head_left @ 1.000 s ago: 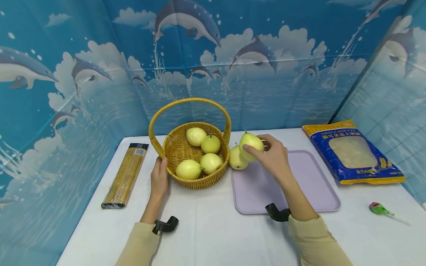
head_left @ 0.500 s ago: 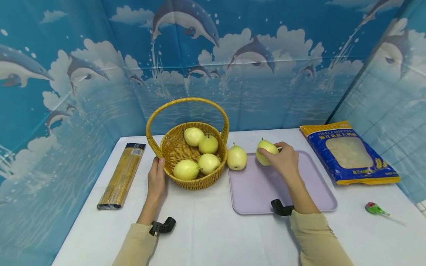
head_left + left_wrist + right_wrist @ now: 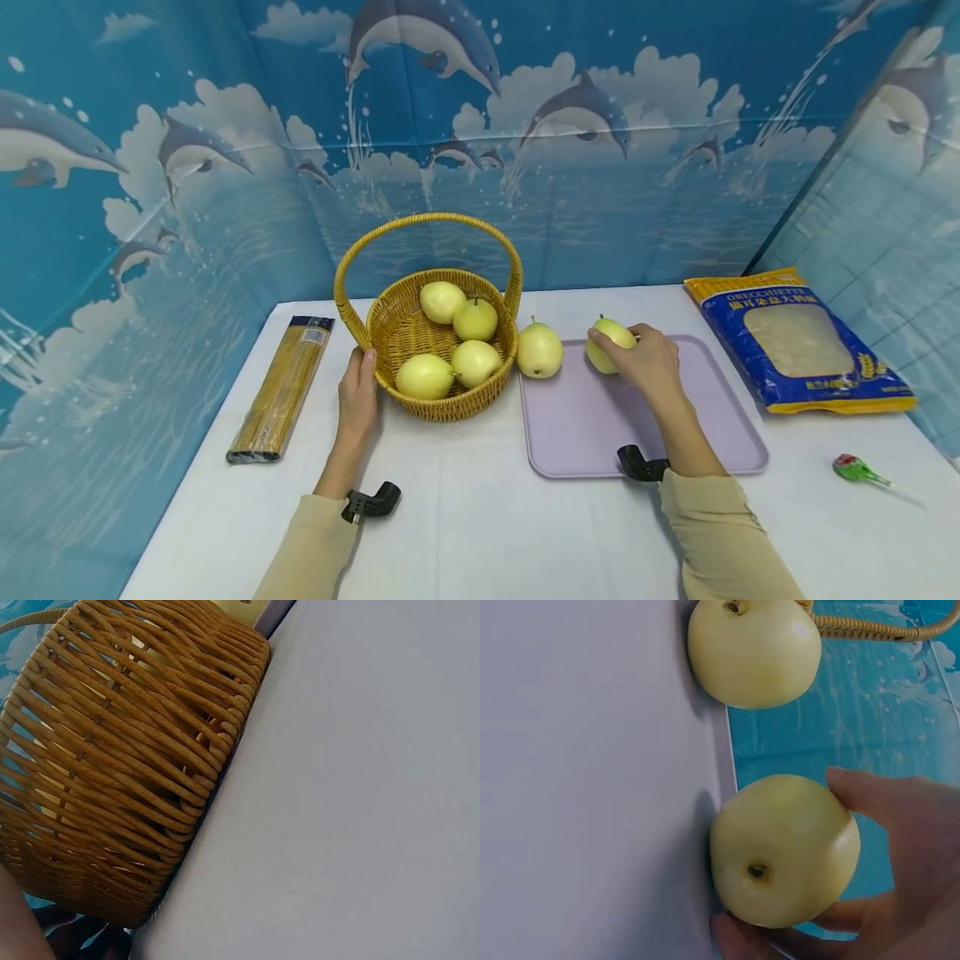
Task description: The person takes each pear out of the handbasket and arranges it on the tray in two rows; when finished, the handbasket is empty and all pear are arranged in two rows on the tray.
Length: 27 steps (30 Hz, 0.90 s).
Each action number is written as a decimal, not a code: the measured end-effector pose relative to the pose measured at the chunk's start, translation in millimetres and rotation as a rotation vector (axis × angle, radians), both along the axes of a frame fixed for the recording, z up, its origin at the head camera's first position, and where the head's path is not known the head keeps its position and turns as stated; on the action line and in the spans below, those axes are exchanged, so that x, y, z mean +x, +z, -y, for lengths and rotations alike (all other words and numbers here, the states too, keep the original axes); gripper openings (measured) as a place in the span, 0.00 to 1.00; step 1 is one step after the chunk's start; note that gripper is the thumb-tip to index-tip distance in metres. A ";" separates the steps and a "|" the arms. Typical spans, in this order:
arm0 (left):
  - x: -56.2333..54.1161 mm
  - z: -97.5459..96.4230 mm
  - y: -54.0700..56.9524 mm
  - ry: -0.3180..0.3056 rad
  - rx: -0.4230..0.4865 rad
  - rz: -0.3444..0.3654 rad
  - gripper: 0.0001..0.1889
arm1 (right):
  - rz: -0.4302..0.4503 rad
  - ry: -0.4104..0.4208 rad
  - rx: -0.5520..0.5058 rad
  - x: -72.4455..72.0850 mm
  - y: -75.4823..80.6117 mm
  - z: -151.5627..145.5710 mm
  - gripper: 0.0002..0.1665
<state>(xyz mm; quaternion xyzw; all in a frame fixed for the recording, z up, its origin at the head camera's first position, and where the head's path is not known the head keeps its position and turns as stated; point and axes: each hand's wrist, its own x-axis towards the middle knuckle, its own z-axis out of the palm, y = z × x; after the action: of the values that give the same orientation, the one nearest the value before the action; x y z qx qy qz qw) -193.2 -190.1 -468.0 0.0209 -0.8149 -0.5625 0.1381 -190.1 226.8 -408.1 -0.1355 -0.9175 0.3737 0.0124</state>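
Note:
My right hand (image 3: 651,360) pinches a yellow-green pear (image 3: 611,345) between thumb and fingers, low over the back part of the lilac tray (image 3: 592,433). In the right wrist view this pear (image 3: 795,832) is right at the tray's surface. Another pear (image 3: 540,350) stands upright at the tray's back left corner, beside the basket. My left hand (image 3: 358,398) holds the left side of a handled wicker basket (image 3: 442,408), thumb near its rim; the left wrist view shows fingers partly hidden behind the weave (image 3: 135,765). Several pears (image 3: 425,377) lie inside the basket.
A pack of dry noodles (image 3: 283,387) lies on the white table left of the basket. Right of the tray is a blue and yellow orecchiette bag (image 3: 798,342), with a wrapped lollipop (image 3: 855,469) in front of it. A dolphin-print curtain (image 3: 450,167) hangs behind.
My right hand has carried its pear rightward and down, from in front of the other pear to the tray's back part. The left hand stays at the basket.

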 end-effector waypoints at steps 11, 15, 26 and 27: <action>-1.8 0.6 -3.3 0.005 -0.001 0.004 0.28 | 0.073 0.044 0.054 -2.4 2.2 -4.9 0.58; -1.9 -0.8 -2.9 0.007 0.005 -0.003 0.28 | 0.059 0.021 0.038 -1.4 1.7 -4.5 0.57; -1.3 2.1 -2.6 -0.002 -0.002 0.007 0.28 | 0.046 0.037 0.020 -3.1 -3.3 -8.0 0.57; -1.4 2.5 -2.1 -0.003 -0.004 0.007 0.28 | 0.047 0.045 0.027 -3.9 -2.5 -8.4 0.57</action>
<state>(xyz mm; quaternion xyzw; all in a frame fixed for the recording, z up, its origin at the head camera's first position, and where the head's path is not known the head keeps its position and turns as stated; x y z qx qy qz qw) -194.6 -192.5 -470.1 0.0213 -0.8164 -0.5612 0.1347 -194.0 235.2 -410.7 -0.1233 -0.9254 0.3581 -0.0157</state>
